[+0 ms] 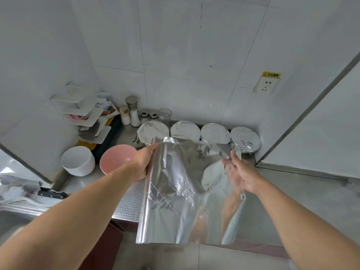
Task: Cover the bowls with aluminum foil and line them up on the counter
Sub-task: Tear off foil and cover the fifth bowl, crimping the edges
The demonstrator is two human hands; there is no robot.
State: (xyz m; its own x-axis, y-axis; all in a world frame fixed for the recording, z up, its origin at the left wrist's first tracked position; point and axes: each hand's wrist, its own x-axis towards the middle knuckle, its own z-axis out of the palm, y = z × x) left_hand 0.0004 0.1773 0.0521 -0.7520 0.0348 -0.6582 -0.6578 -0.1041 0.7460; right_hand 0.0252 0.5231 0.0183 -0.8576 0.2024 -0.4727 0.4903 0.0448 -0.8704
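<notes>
Your left hand grips the foil roll while your right hand pinches the sheet taut, apparently to tear a cover for the pink bowl.

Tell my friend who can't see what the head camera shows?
Two hands hold up a foil sheet over a steel counter: left hand, right hand. Behind it, four foil-covered bowls stand in a row; a pink bowl sits uncovered.
</notes>
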